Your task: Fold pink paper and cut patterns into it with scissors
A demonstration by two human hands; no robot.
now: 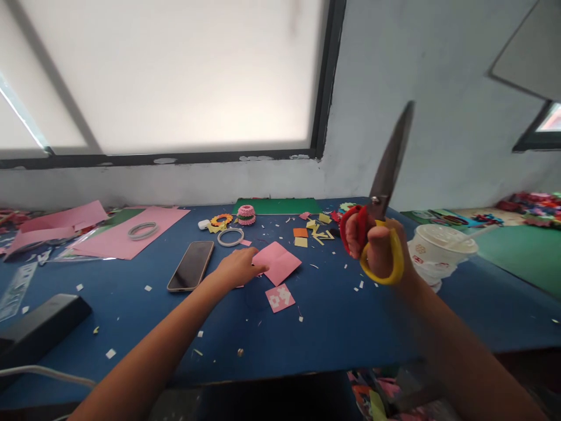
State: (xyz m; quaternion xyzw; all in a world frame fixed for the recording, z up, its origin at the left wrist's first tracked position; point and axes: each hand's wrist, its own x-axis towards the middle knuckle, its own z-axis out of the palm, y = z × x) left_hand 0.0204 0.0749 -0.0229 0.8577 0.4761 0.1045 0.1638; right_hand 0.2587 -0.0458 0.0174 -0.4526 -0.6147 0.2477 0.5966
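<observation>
My right hand (380, 241) is raised above the right part of the table, with fingers through the handles of a pair of scissors (391, 158). One handle loop is red, the other yellow, and the blades point up, lying together. At mid-table my left hand (239, 266) pinches the left edge of a creased pink paper square (279, 263). Just below that square lies a smaller pink piece (280, 298) with white patches. Left of my left hand rests a phone (191, 266), its screen dark.
Behind are a grey ring (230, 237), a stacked pink felt-like piece (246, 215), and orange and yellow scraps (300, 233). Pink sheets (131, 234) lie at left, near a black object (48, 324) with a cable. At right stands a lidded white cup (433, 251) with a straw.
</observation>
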